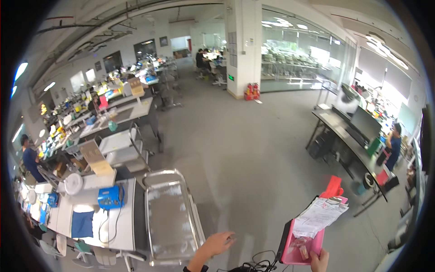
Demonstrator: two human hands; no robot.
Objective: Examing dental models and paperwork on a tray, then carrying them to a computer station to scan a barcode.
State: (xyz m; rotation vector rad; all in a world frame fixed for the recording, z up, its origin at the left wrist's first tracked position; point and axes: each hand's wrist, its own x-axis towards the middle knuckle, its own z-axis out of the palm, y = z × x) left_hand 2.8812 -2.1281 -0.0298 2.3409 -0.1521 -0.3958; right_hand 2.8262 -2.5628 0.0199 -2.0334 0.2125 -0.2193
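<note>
Low in the head view, my right hand (320, 261) grips the near edge of a pink tray (319, 239), the thumb over its rim. Printed papers (317, 218) lie across the far part of this tray, with what looks like a clip at their far end. A small clear plastic bag (302, 247) rests in the near part; its contents are too small to tell. Something bright red (333, 187) sticks out past the far end. My left hand (220, 243) is in the air beside a metal cart, fingers stretched out, holding nothing.
The steel cart (168, 217) stands at my left, next to a white workbench (128, 231) bearing a blue box-shaped device (111, 197). A dark-legged desk (337, 124) with a monitor stands right. Ahead, red fire extinguishers (252, 91) stand by a pillar. Several people are farther off.
</note>
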